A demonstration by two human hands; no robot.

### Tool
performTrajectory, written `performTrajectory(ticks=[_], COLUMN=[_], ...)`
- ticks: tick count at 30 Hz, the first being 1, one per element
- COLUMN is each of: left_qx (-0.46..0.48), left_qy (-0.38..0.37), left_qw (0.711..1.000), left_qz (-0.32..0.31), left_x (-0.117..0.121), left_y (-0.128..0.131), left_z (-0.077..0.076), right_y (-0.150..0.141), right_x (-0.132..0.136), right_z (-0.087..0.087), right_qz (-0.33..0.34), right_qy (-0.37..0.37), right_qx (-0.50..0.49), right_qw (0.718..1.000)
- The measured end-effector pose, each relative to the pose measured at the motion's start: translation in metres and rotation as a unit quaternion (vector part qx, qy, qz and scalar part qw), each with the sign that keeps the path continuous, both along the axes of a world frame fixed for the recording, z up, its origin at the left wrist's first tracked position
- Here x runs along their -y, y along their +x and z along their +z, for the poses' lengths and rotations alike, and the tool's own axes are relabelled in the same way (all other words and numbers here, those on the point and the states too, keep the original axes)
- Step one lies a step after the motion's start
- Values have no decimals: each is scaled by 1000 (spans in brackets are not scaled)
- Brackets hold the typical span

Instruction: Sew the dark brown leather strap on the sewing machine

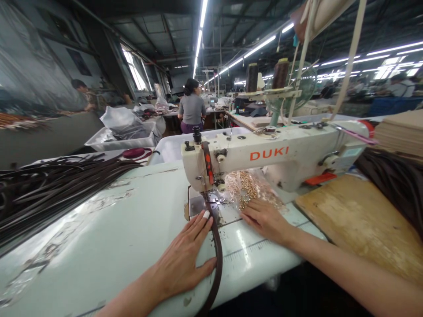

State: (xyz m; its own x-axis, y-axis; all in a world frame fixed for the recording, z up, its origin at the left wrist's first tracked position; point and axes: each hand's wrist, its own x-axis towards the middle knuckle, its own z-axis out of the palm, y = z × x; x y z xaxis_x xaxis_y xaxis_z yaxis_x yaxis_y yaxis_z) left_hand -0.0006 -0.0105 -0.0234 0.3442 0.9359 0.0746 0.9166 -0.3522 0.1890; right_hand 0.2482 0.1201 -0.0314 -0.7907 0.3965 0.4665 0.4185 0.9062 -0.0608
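On the counter (115,237): a dark strap (216,246) is fed under the sewing machine (264,154);
Left hand (185,259): laid flat, open, beside the strap;
Right hand (264,218): open, fingertips touching gold chains (246,185)

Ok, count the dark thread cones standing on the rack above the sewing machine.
2: one dark thread cone at the rack's left, another dark cone just right of it. More may be hidden behind.

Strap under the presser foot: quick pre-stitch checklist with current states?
1. Dark strap runs straight to the needle area of the sewing machine: ok.
2. Left hand flat beside the strap, fingers short of the needle: ok.
3. Right hand rests on the table by the gold chains: ok.
4. Chains away from the strap path: ok.
5. Presser foot down: cannot tell.
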Motion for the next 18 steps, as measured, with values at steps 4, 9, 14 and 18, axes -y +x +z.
performTrajectory(ticks=[4, 9, 14, 18], left_qx=[-7, 5, 5, 4], left_qy=[2, 12, 0, -7], left_qw=[1000, 1000, 1000, 1000], left_qz=[-3, -8, -7, -4], left_x=[0, 0, -1, 0], left_y=[1, 0, 0, 1], left_z=[0, -3, -1, 0], right_y=[0, -1, -1, -1], right_x=[0, 1, 1, 0], right_z=[0, 2, 2, 1], right_qz=[0, 4, 1, 4], right_qy=[1, 3, -7, -5], right_qx=[2, -9, 2, -4], right_qw=[1000, 1000, 1000, 1000])
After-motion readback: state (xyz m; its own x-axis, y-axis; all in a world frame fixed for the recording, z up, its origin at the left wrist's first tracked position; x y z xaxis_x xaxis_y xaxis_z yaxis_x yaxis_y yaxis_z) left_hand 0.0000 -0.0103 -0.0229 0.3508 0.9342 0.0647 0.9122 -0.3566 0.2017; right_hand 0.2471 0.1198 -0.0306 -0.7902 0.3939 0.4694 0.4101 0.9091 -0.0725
